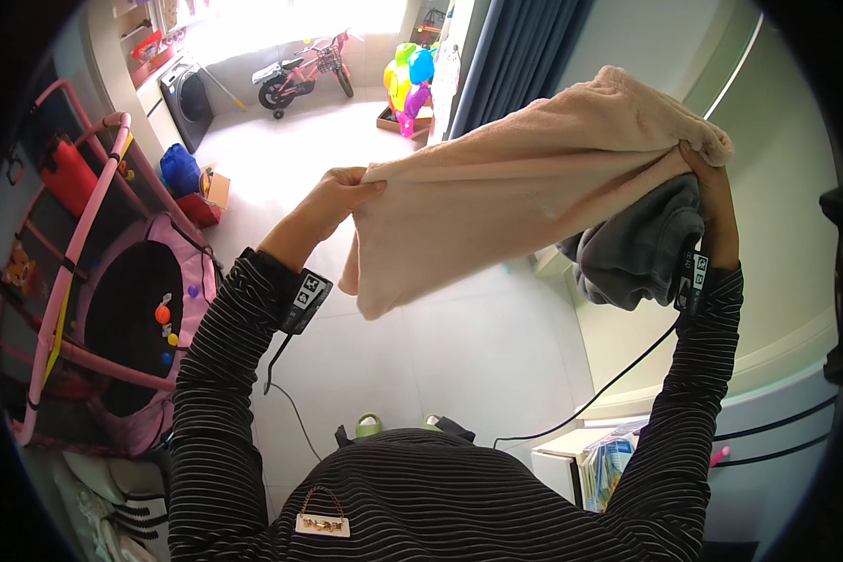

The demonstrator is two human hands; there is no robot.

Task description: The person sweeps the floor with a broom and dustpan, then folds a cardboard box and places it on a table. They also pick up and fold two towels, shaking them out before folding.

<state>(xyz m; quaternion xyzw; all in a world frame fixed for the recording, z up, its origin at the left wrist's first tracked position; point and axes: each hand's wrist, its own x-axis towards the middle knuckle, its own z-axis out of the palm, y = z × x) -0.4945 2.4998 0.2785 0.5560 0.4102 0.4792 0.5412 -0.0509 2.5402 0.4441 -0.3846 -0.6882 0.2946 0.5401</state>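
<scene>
A beige fleecy cloth [478, 218] is stretched in the air between my two hands, its right end higher than its left. My left hand [337, 197] pinches the upper left corner between thumb and fingers. At the other end, my right hand [709, 183] grips the gathered edge, and part of that hand is hidden by the cloth. A dark grey cloth [632, 239] hangs bunched beside my right hand and wrist, below the beige one; whether my fingers hold it too, I cannot tell. Both wrists carry small black devices with cables.
At the left stands a pink-framed trampoline [133, 316] with small balls on it. Farther off are a blue bag [180, 168] by a box, a washing machine [186, 98], a pink bicycle [305, 74] and balloons [409, 81]. Books [608, 467] fill a low shelf at lower right.
</scene>
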